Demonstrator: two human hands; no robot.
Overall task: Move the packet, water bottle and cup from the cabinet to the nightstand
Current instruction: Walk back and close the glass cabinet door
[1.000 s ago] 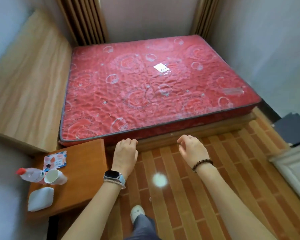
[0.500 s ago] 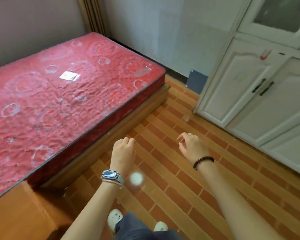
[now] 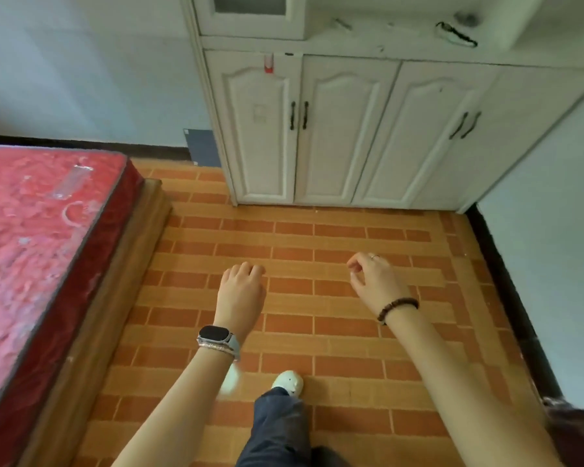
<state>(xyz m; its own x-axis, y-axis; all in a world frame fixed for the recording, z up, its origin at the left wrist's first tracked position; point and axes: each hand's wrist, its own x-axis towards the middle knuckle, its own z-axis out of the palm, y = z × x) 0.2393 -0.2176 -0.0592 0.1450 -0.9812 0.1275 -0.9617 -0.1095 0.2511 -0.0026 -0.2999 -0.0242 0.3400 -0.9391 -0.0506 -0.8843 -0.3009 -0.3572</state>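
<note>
The white cabinet (image 3: 344, 129) stands straight ahead with its lower doors closed. Its open ledge (image 3: 402, 38) runs above them. No packet, water bottle, cup or nightstand is in view. My left hand (image 3: 241, 291), with a watch on the wrist, hovers over the brick-pattern floor with its fingers curled in, holding nothing. My right hand (image 3: 376, 281), with a bead bracelet on the wrist, hangs to the right of it. Its fingers are loosely bent and apart, and it holds nothing.
The red mattress (image 3: 31, 247) on its wooden base fills the left side. A dark cord-like item (image 3: 455, 33) lies on the cabinet ledge. A grey panel (image 3: 201, 146) leans beside the cabinet. A white wall (image 3: 553, 264) closes the right. My shoe (image 3: 289, 382) is on the tiled floor.
The view has swung right, from the bed and the nightstand with the packet, bottle and cup on it, to the cabinet. Both hands stay held out in front with nothing in them.
</note>
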